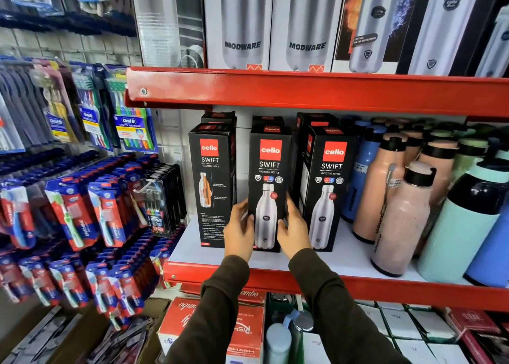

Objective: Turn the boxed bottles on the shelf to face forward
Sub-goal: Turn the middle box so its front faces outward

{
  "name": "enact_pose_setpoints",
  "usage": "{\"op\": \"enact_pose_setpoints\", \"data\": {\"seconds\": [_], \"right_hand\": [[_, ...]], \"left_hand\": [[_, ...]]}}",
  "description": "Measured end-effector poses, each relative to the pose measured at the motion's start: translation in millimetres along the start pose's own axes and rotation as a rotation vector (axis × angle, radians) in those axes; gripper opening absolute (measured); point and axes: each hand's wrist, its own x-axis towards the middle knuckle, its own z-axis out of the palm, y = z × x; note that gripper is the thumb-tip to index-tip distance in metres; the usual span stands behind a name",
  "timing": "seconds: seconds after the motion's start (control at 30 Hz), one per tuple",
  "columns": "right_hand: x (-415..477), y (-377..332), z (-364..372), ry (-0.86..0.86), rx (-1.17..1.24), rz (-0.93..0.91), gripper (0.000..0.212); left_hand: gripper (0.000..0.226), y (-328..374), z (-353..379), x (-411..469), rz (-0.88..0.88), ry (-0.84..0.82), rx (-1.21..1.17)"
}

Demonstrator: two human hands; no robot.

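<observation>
Red steel shelf with white deck, three tall black cardboard bottle boxes at 12 o'clock. Middle box and right box show fronts; left box, at 10 o'clock, shows another panel and remains. Gaps separate boxes. Left hand and right hand, fingers closed, grip middle box's lower sides.

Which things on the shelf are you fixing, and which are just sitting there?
Job: left box, middle box, right box, left hand, right hand.
Just there: loose bottles, toothbrushes, upper boxes.
</observation>
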Motion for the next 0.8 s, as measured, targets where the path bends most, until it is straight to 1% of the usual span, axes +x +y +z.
{"op": "enact_pose_setpoints", "data": {"seconds": [0.1, 0.2, 0.33, 0.43, 0.63, 0.73, 0.8], "right_hand": [[0.0, 0.6, 0.0, 0.016, -0.008, -0.013, 0.074], [-2.4, 2.5, 2.5, 0.069, 0.008, -0.004, 0.068], [-6.2, 7.0, 6.9, 0.199, 0.031, 0.030, 0.050], [-12.6, 5.1, 9.6, 0.292, 0.098, 0.044, 0.039], [-25.3, -1.8, 15.1, 0.460, 0.115, -0.043, 0.028], [-33.9, -11.5, 23.8, 0.498, 0.148, -0.137, 0.022], [-38.6, -23.7, 30.5, 0.474, 0.180, -0.195, 0.020]], "left_hand": [[0.039, 0.2, 1.0, -1.6, 0.003, 0.011, -0.008], [0.039, -0.5, 1.0, -4.0, 0.012, 0.013, -0.014], [0.040, 3.1, 2.0, -6.1, 0.025, 0.035, 0.010], [0.044, 5.1, 2.1, -11.4, 0.032, 0.040, 0.025], [0.045, -0.7, -9.0, -25.7, 0.076, 0.128, 0.015], [0.041, 2.5, -20.7, -29.4, 0.138, 0.183, 0.003], [0.037, 7.6, -28.7, -29.2, 0.169, 0.230, 0.002]]}}
